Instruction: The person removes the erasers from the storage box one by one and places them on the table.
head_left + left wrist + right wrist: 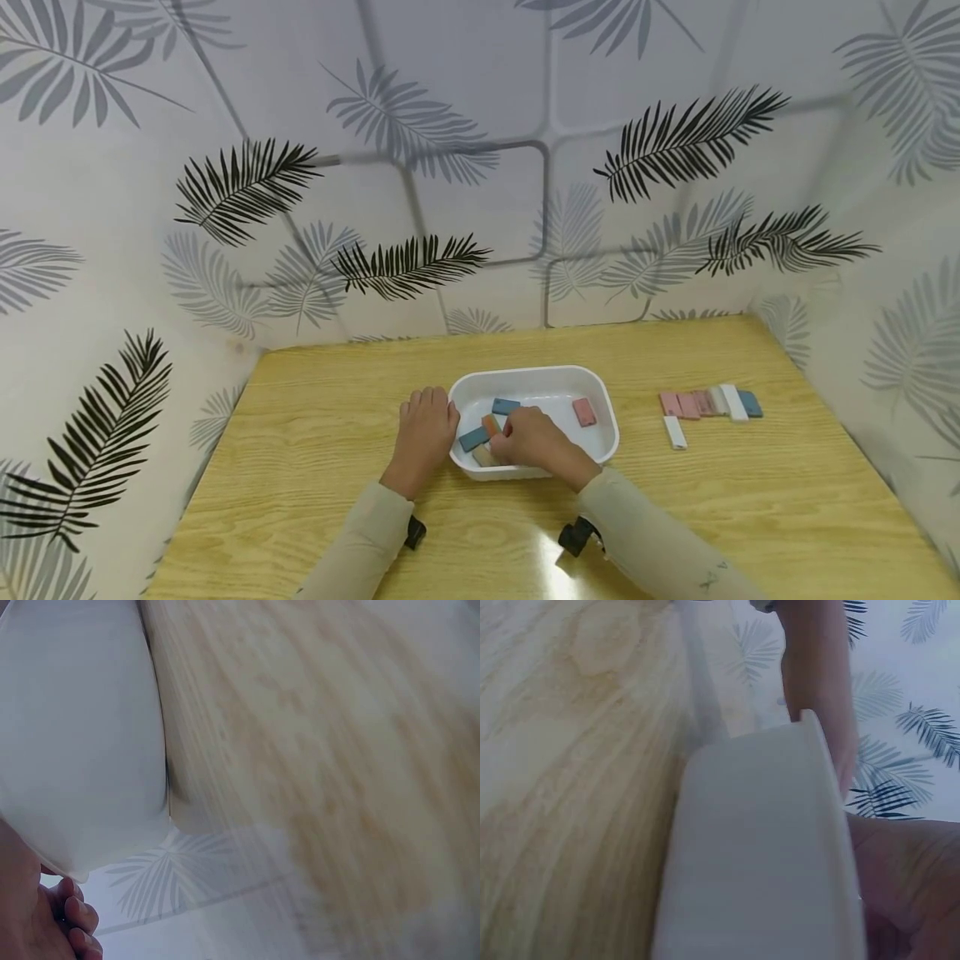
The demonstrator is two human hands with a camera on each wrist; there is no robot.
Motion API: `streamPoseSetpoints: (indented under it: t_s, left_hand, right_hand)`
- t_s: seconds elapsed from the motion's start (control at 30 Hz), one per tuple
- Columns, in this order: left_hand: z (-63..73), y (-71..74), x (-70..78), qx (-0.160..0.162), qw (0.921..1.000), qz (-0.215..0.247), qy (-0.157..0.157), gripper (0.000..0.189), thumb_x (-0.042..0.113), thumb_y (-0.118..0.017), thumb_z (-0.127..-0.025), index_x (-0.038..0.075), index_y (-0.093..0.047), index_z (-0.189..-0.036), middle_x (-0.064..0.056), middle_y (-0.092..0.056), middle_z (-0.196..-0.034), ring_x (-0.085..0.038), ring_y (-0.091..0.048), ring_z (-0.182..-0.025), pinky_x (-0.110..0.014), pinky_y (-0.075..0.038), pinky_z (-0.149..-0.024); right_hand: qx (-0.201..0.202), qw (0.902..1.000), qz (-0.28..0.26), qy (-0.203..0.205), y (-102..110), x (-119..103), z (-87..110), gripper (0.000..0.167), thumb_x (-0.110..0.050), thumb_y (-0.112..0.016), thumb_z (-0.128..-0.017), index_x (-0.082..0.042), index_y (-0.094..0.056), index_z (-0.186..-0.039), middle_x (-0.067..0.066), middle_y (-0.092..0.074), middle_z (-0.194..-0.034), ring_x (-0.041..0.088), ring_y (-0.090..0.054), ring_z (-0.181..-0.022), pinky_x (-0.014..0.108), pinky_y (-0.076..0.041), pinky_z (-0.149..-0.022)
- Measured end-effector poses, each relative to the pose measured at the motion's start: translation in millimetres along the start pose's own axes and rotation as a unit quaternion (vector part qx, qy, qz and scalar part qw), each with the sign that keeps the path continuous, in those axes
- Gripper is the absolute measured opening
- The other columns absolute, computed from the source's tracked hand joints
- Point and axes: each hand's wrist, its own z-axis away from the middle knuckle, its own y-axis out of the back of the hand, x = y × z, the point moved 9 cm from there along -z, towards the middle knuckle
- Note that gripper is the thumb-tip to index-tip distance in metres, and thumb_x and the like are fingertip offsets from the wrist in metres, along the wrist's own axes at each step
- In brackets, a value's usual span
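Head view: right hand (531, 438) curled, thumb and finger apparently pinching the orange block (491, 425) in the white tray (553, 406); left hand (426, 427) at the rim, to its left. Block looks light, stiff, smooth; best pinched by its long edges. Left wrist: fingers loosely curled beside the tray; whether gripping, cannot tell. Right wrist: tray wall hides fingertips; tray likely light, steady by rim.

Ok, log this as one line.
left hand: against white tray; right hand: inside, at orange block, grip unclear; block row: right of tray
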Motion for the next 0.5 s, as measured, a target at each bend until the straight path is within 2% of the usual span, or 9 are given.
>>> streamPoseSetpoints:
  t_s: [0.2, 0.37, 0.5]
  left_hand:
    - [0.1, 1.5, 1.5, 0.007, 1.0000, -0.002, -0.005, 0.021, 0.023, -0.042, -0.096, 0.005, -0.048, -0.085, -0.005, -0.041, -0.076, -0.023, -0.038, -0.073, -0.034, -0.028, -0.063]
    - [-0.1, 0.2, 0.8, 0.001, 1.0000, 0.000, -0.001, 0.021, 0.023, -0.042, -0.096, 0.005, -0.048, -0.087, -0.004, -0.041, -0.077, -0.022, -0.037, -0.073, -0.035, -0.028, -0.064]
    - [-0.3, -0.9, 0.3, -0.003, 1.0000, 0.002, 0.002, 0.021, 0.023, -0.042, -0.096, 0.005, -0.049, -0.087, -0.005, -0.042, -0.078, -0.022, -0.038, -0.074, -0.035, -0.028, -0.064]
  right_hand:
    - [0.051, 0.9978, -0.031, 0.029, 28, -8, 5.1, 0.020, -0.025, -0.065, -0.080, -0.010, -0.059, -0.069, -0.006, -0.058, -0.059, 0.010, -0.047, -0.051, 0.025, -0.036, -0.047]
    - [0.086, 0.9956, -0.027, 0.027, 52, -14, 14.7, 0.016, -0.022, -0.067, -0.077, -0.008, -0.060, -0.080, -0.006, -0.058, -0.064, 0.010, -0.051, -0.058, 0.026, -0.041, -0.052]
    - [0.093, 0.9952, -0.027, 0.013, 64, -17, 23.4, 0.018, -0.028, -0.067, -0.079, -0.011, -0.061, -0.083, -0.010, -0.060, -0.062, 0.010, -0.052, -0.058, 0.028, -0.041, -0.053]
